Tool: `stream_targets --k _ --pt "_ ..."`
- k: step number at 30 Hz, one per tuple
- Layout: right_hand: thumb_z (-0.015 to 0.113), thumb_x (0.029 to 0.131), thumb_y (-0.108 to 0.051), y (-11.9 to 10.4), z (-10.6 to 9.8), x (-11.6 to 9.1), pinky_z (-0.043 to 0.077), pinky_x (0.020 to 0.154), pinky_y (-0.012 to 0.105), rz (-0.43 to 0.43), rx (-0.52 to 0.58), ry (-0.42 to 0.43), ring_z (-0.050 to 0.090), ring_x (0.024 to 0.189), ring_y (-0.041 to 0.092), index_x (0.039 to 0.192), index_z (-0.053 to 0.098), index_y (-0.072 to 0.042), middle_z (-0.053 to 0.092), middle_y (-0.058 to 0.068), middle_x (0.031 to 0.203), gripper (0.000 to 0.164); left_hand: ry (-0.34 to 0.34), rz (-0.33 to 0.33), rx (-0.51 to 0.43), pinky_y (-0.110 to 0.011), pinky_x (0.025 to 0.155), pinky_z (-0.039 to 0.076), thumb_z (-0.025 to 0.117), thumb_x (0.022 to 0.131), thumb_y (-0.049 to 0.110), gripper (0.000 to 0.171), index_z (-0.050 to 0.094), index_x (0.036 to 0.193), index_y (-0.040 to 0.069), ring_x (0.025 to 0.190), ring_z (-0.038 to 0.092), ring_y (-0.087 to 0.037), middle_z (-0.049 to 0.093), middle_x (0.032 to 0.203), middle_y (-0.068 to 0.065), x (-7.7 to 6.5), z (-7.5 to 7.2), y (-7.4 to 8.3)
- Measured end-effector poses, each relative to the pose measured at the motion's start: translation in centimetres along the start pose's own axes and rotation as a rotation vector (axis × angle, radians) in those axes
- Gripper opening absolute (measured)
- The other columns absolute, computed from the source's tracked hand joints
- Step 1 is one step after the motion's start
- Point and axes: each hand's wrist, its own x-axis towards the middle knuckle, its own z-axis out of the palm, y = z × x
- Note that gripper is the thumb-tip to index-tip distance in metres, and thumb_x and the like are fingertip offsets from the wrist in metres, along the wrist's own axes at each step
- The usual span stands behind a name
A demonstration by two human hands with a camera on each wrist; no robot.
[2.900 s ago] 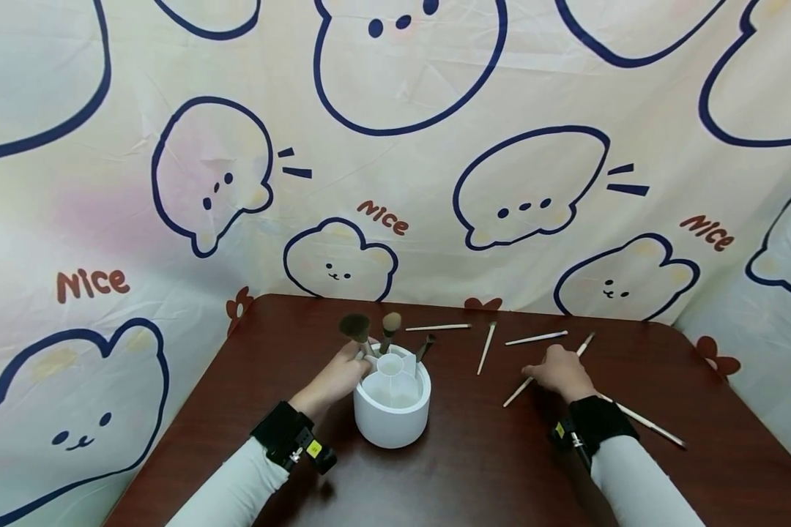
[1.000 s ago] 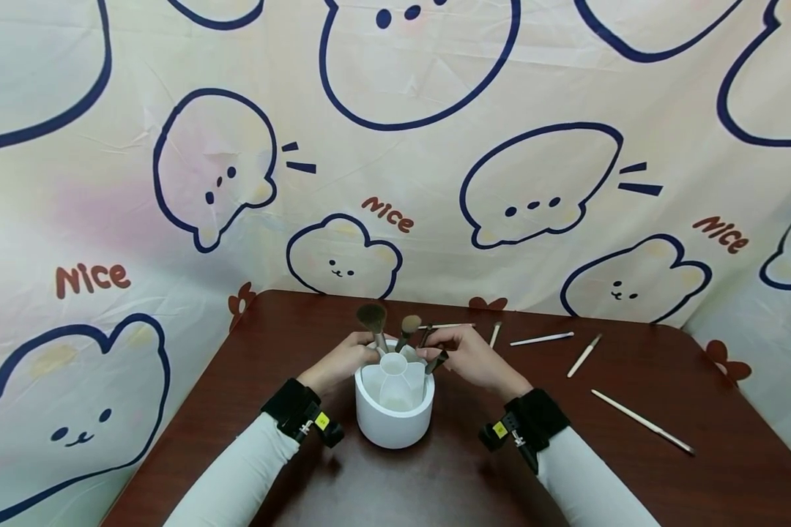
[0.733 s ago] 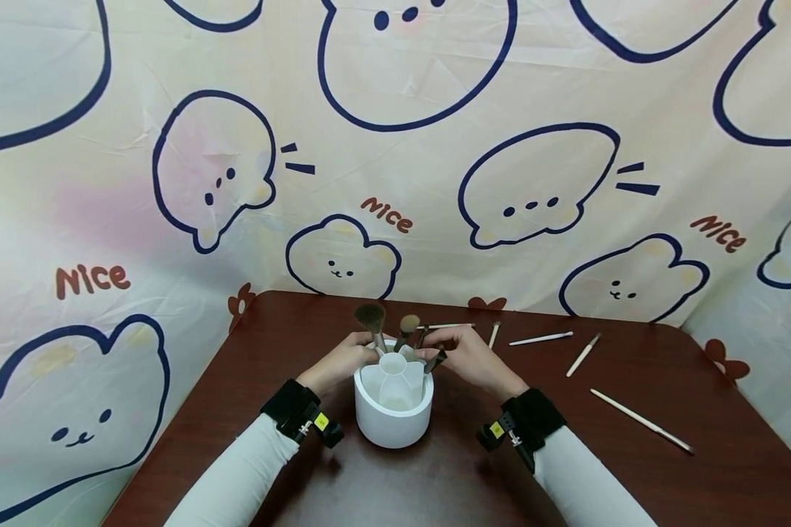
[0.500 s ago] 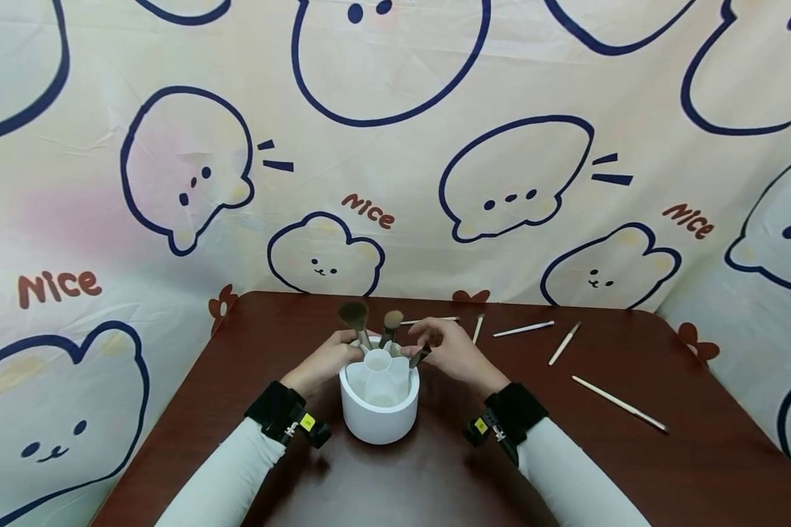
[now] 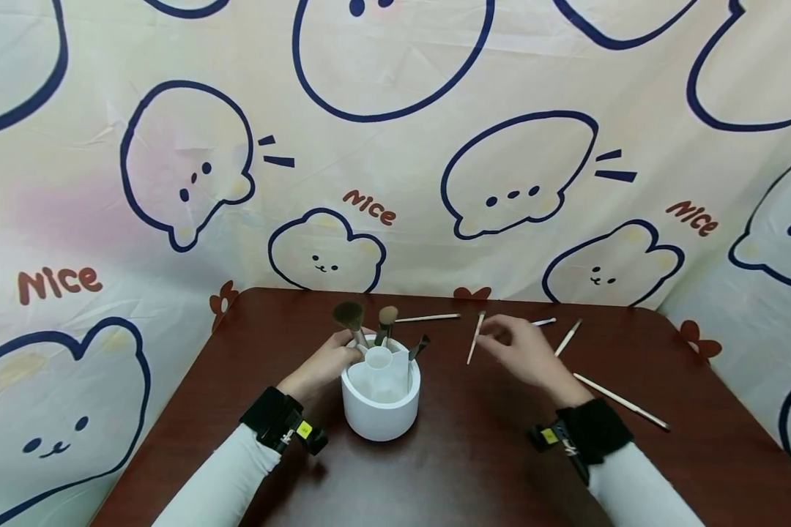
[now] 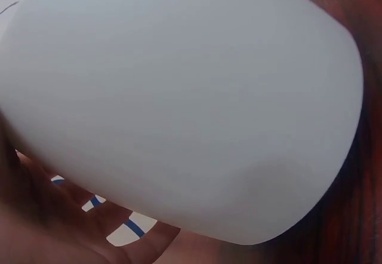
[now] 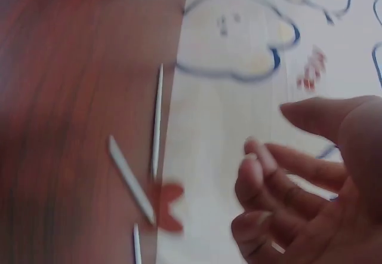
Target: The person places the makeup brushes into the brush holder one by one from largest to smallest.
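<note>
A white round makeup brush holder (image 5: 379, 421) stands on the dark wooden table, its top split into compartments. My left hand (image 5: 326, 364) grips its left side; in the left wrist view the holder wall (image 6: 191, 97) fills most of the frame, with fingers curving along it. Out of the holder rise a large fluffy brush (image 5: 349, 316), a round-headed brush (image 5: 387, 319) and a small dark-tipped brush (image 5: 420, 345). My right hand (image 5: 527, 353) hovers over the table beside a slim brush (image 5: 472, 348). In the right wrist view its thumb and fingers stand apart, holding nothing.
More thin brushes lie scattered: one behind the holder (image 5: 428, 318), a whitish one (image 5: 546, 321) partly hidden by my right hand, a short one (image 5: 569, 337) and a long one (image 5: 622, 402) at the right. A cartoon-printed cloth (image 5: 422, 168) hangs behind the table.
My right hand picked a brush off the table, brought it to the holder's right side and released it there. It has since moved back right, empty. My left hand stays on the holder.
</note>
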Motion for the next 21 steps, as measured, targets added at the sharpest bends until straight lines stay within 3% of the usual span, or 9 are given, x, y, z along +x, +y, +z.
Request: stream_targets --k 4,9,14,17,21 --pt "0.053 0.093 -0.040 3.5 -3.2 -2.0 0.044 0.062 0.035 0.128 -0.142 0.025 0.058 0.074 0.019 0.121 0.056 -0.005 0.063 0.010 0.097 0.044 0.001 0.011 -0.013 -0.047 0.098 0.034 0.049 0.085 0.006 0.046 0.051 0.130 0.010 0.120 0.044 -0.024 0.051 0.131 -0.007 -0.5 0.3 0.0" --pt "0.048 0.092 -0.049 8.5 -5.7 -4.7 0.042 0.058 0.042 0.409 -0.284 -0.007 0.056 0.083 0.033 0.128 0.046 0.004 0.055 0.027 0.110 0.065 0.012 -0.018 -0.038 -0.047 0.098 0.031 0.048 0.086 0.010 0.049 0.044 0.135 0.010 0.119 0.041 -0.024 0.046 0.135 -0.007 -1.1 0.6 -0.2" --pt "0.046 0.093 -0.045 12.0 -6.8 -6.8 0.039 0.059 0.049 0.649 -0.350 -0.086 0.053 0.078 0.038 0.119 0.045 0.013 0.051 0.034 0.104 0.063 0.038 -0.041 -0.053 -0.048 0.099 0.029 0.050 0.084 0.011 0.053 0.042 0.136 0.011 0.121 0.039 -0.024 0.043 0.138 -0.006 -1.6 0.6 -0.5" --pt "0.046 0.093 -0.040 13.0 -6.9 -7.4 0.037 0.060 0.048 0.717 -0.357 -0.117 0.050 0.073 0.035 0.112 0.047 0.013 0.052 0.029 0.092 0.056 0.040 -0.035 -0.065 -0.047 0.099 0.029 0.050 0.083 0.011 0.052 0.044 0.135 0.012 0.120 0.040 -0.024 0.045 0.136 -0.006 -1.7 0.7 -0.6" --pt "0.045 0.094 -0.035 13.6 -7.0 -7.8 0.036 0.061 0.049 0.738 -0.361 -0.128 0.049 0.073 0.035 0.111 0.047 0.012 0.052 0.027 0.090 0.050 0.041 -0.038 -0.076 -0.047 0.100 0.028 0.051 0.083 0.014 0.053 0.043 0.135 0.013 0.122 0.039 -0.024 0.043 0.137 -0.004 -1.9 0.7 -0.3"
